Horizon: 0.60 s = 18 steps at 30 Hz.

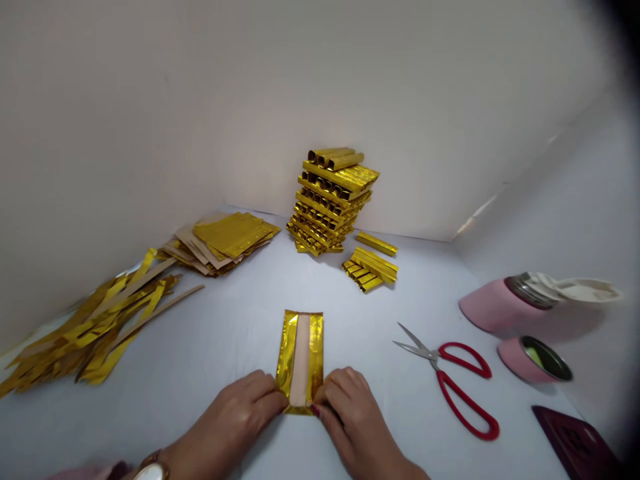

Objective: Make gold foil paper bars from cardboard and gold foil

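Observation:
A rectangle of gold foil paper [301, 353] lies on the white table in front of me, its long sides folded inward so a beige strip of backing shows down the middle. Its near edge is also turned up in a narrow gold fold. My left hand [245, 407] pinches the near left corner between thumb and fingers. At the near right corner, my right hand [350, 410] grips the paper the same way. A wristwatch [151, 471] is on my left wrist.
Behind stands a tall stack of folded gold tubes [327, 207], with a smaller pile [371, 268] beside it. Gold sheets [235, 235] and cut strips [110, 320] lie left. Red-handled scissors [435, 360], a pink flask [493, 303], a pink cup [520, 360] and a dark phone [570, 437] are right.

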Motion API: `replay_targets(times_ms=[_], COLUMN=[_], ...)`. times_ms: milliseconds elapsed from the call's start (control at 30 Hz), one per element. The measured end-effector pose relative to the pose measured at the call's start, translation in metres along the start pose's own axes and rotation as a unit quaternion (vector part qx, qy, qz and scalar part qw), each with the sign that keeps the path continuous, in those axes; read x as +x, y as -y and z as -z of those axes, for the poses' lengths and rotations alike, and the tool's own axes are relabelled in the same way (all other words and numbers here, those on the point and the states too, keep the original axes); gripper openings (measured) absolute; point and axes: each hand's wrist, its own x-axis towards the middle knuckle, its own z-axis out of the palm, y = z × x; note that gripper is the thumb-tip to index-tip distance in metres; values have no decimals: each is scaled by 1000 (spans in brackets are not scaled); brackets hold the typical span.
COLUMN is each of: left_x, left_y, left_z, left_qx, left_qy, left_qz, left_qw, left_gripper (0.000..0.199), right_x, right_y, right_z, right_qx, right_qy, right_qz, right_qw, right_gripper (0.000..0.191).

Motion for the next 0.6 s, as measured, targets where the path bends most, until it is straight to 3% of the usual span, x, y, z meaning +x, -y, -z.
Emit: replay_targets(times_ms=[233,400,600], left_x=[-1,6,4], left_y=[3,-8,-8], left_z=[-1,3,-5], left_qx=[-10,48,151], left_qy=[-32,-66,-103], left_qz=[-7,-109,-137], left_qw=[999,991,974], left_gripper=[29,28,39], right_x=[8,7,6], right_y=[-5,-6,-3], right_z=[-1,-3,-5], right_qx=[19,6,-112], right_qy=[-11,-23,-113], right_qz=[-9,6,93], right_qw=[1000,1000,983], right_gripper=[16,16,29])
